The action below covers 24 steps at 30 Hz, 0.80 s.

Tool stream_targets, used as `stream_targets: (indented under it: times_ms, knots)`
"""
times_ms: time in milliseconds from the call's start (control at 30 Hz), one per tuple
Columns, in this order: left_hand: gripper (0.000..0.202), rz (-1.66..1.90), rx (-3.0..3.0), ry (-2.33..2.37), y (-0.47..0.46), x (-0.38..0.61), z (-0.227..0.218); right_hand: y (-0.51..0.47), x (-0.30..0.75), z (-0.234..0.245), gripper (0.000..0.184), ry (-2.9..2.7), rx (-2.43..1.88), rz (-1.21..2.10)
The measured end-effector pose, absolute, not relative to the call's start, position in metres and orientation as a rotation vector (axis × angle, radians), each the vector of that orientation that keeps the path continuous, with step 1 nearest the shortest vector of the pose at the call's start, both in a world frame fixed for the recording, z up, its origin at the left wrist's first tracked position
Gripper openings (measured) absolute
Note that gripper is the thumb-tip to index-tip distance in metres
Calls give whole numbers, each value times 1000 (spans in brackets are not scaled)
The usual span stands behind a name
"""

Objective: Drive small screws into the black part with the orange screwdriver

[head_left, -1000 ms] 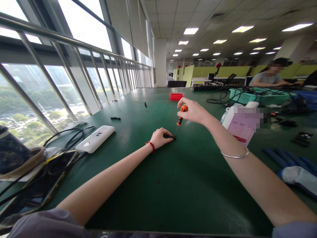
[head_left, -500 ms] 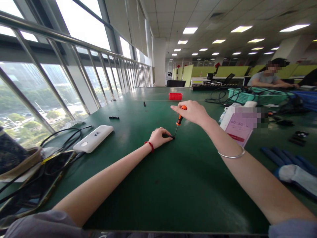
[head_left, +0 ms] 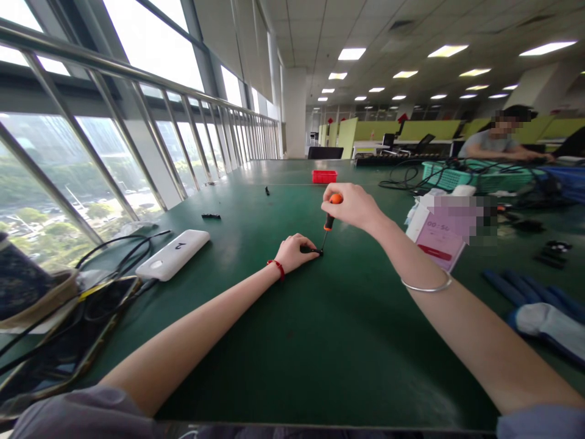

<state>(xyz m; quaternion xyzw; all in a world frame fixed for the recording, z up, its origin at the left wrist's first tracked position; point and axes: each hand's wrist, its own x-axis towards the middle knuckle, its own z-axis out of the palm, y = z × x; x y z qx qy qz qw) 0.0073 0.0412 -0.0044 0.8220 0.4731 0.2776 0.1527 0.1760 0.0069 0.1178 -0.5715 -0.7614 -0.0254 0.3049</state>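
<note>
My left hand (head_left: 295, 251) rests on the green table (head_left: 320, 341) with its fingers pinched on a small black part (head_left: 312, 250). My right hand (head_left: 353, 205) is wrapped round the top of an orange-and-black screwdriver (head_left: 329, 217). The screwdriver stands nearly upright, and its thin tip meets the black part just right of my left fingers. A red cord circles my left wrist, and a silver bangle sits on my right forearm.
A white power bank (head_left: 173, 254) and black cables (head_left: 114, 250) lie at the left. A pink timer (head_left: 439, 239) stands at the right, blue gloves (head_left: 534, 305) lie beyond it. A red tray (head_left: 324, 177), a small black piece (head_left: 211, 216) and a teal basket (head_left: 475, 177) sit farther back, near a seated person (head_left: 498, 143).
My right hand's fingers have shifted round the screwdriver's handle, closing over its top; the handle stands slightly more upright. My left hand has stayed on the black part.
</note>
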Motion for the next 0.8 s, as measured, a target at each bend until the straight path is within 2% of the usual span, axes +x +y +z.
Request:
stream_targets:
  times_ms: [233, 367, 600, 800]
  knots:
    - [19, 776, 2350, 1376, 40, 8, -3, 7, 178, 118, 29, -2054, -1544, -89]
    - [17, 783, 2351, 1367, 40, 7, -3, 9, 180, 117, 20, -2064, -1500, -24]
    - [15, 790, 2357, 1361, 39, 9, -2, 10, 174, 114, 36, -2022, -1473, 75]
    - [17, 791, 2357, 1373, 38, 9, -2, 6, 169, 114, 15, -1958, -1450, -23]
